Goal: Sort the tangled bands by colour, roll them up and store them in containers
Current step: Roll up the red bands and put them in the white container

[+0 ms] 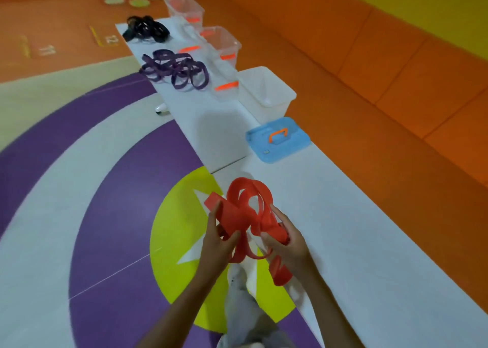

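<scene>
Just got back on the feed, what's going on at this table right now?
A person grips a tangle of red bands in the left hand and right hand, at the near edge of the white table; it is not rolled yet. Farther along lie purple bands and black bands in heaps, beside clear containers. A blue lid lies near one open container.

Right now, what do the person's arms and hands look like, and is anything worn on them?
The left hand and the right hand are bare: no gloves, watch or bracelet. Both forearms show no sleeves down to the picture's edge. Rings: too blurred to tell.
</scene>
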A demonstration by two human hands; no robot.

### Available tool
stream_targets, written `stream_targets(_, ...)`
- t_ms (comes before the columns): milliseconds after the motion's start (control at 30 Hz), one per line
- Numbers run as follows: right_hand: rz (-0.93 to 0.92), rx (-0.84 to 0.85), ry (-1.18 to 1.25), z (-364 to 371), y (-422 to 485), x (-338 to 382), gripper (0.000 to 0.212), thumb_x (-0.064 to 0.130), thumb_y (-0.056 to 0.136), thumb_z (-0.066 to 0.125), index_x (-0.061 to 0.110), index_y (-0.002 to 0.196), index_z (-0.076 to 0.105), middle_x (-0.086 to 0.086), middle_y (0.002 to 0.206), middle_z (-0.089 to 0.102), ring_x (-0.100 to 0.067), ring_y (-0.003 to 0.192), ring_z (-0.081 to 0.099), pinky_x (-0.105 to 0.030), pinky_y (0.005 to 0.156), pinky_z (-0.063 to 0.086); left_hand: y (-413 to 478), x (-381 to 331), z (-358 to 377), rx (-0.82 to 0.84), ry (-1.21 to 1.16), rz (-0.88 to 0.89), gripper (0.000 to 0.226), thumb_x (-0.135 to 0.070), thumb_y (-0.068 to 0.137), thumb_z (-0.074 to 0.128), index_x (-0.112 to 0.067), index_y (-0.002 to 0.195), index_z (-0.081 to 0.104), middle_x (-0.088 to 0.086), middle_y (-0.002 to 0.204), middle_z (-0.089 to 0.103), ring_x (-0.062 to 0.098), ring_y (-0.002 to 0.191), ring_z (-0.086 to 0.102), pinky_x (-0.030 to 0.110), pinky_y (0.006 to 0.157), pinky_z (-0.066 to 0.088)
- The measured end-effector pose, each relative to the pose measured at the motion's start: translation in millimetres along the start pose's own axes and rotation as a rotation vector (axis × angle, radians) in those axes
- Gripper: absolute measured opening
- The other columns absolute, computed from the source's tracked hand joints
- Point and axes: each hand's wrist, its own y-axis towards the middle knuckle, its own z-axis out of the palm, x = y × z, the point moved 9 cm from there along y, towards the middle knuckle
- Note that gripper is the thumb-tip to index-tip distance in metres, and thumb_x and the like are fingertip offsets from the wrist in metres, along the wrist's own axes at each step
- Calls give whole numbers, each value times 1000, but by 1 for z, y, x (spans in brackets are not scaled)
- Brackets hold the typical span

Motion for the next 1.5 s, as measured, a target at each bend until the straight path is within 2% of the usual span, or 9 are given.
stream_targets(133,-23,67,-22,42,81,20,79,51,81,80,44,153,49,13,135,71,-6,123,68,-38,107,56,73,-10,-39,-43,50,-1,88,2,95,71,-35,162,26,10,138,64,16,108,75,41,79,67)
stream_targets(300,-32,67,-29,84,178,44,70,38,88,83,50,149,50,10,126,74,-6,112,72,-37,102,58,168,-31,-80,-69,138,-13,88,2,94,70,-37,161,28,-2,135,64,8,104,75,33,75,66)
stream_targets(533,18,6,43,121,281,82,70,29,90,83,40,151,50,8,119,74,7,97,72,-5,75,52,289,-65,-119,-25,178,-10,88,6,93,70,-37,158,28,-23,123,62,-3,97,74,20,71,60)
stream_targets(767,68,-178,82,147,370,88,81,58,77,77,43,151,50,15,143,63,7,123,63,-12,94,52,422,-71,-139,159,199,-22,86,-4,91,72,-45,155,30,-23,118,68,3,97,75,29,75,64)
stream_targets(967,188,-372,129,160,413,85,72,23,92,82,57,146,48,15,113,76,-3,104,73,-15,83,56,518,-85,-128,412,361,-3,90,-32,78,67,-42,159,29,-20,117,67,1,95,72,32,81,64)
stream_targets(1067,245,-431,161,157,431,78,79,14,89,85,50,150,48,-2,103,75,-13,91,74,-24,80,59,558,-89,-115,481,459,-21,89,-47,74,64,-52,154,27,-25,103,68,-12,81,68,10,65,53)
stream_targets(1233,340,-556,320,147,452,45,85,2,86,82,39,153,48,-14,101,73,-18,75,73,-28,68,60,609,-86,-86,572,585,21,88,-31,79,61,-59,153,22,-22,73,69,2,59,66,14,50,48)
stream_targets(1367,380,-584,363,149,468,28,89,3,86,84,34,158,40,-8,108,75,-18,93,77,-27,78,61,630,-83,-60,634,768,93,92,-16,89,66,-45,162,19,-12,76,69,9,61,64,38,65,57)
stream_targets(1500,410,-603,320,153,478,24,85,10,92,79,38,160,35,-9,122,73,-27,112,71,-39,95,59,637,-82,-51,666,890,121,88,-14,95,75,-28,166,24,8,116,76,27,103,73,44,92,58)
